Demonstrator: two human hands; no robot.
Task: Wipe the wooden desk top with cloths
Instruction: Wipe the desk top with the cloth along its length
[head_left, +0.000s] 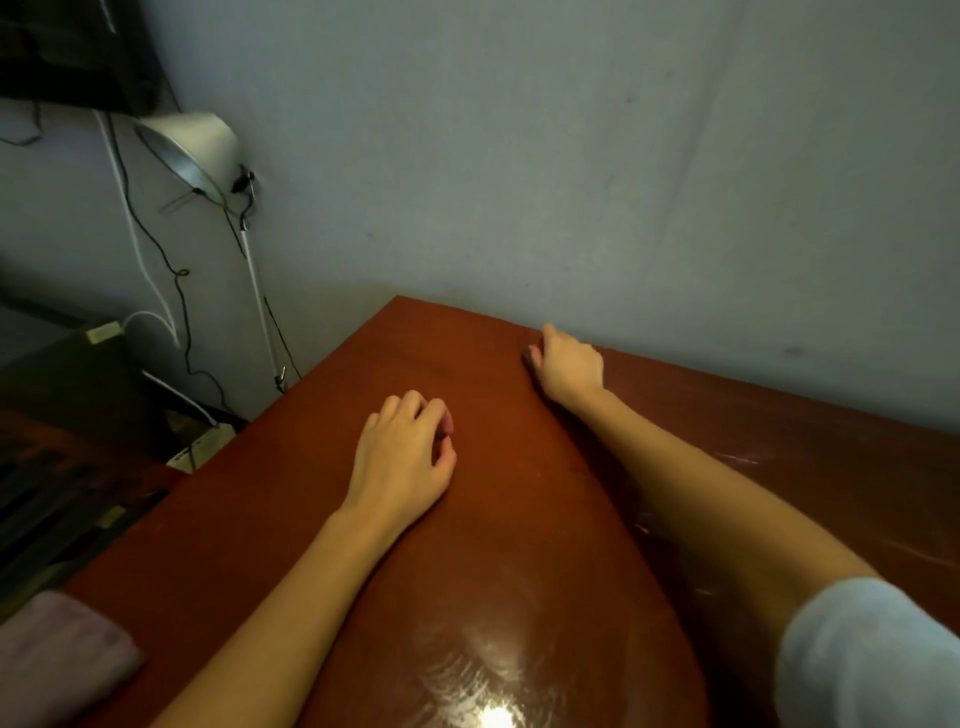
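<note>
Head view: I see a grey-blue wall (571, 156) filling the upper half. Below it the reddish-brown wooden desk top (519, 545) runs from the near edge to the wall. Its surface is glossy, with a bright glare patch at the bottom centre and pale streaks on the right side.

Both bare forearms reach across the desk from the near side. A light blue sleeve (857, 660) is bunched at the right elbow, in the lower right corner.

The one cloth I can see is a folded pinkish cloth (57, 660) lying at the near left corner of the desk. It sits behind and to the left of the left forearm, well apart from both hands.

Off the desk's left edge a white desk lamp (187, 145) stands on a thin metal arm, its shade tilted. Dark and white cables (176, 291) hang down the wall beside it.

The left hand (402, 457) rests near the middle of the desk, palm down. Its fingers are loosely bent toward the wood and the thumb is close to the forefinger. I see nothing in it.

The right hand (569, 366) is farther out, at the far edge where the desk meets the wall. Its back faces me and its fingers are curled under. I cannot tell whether it has anything in them.
</note>
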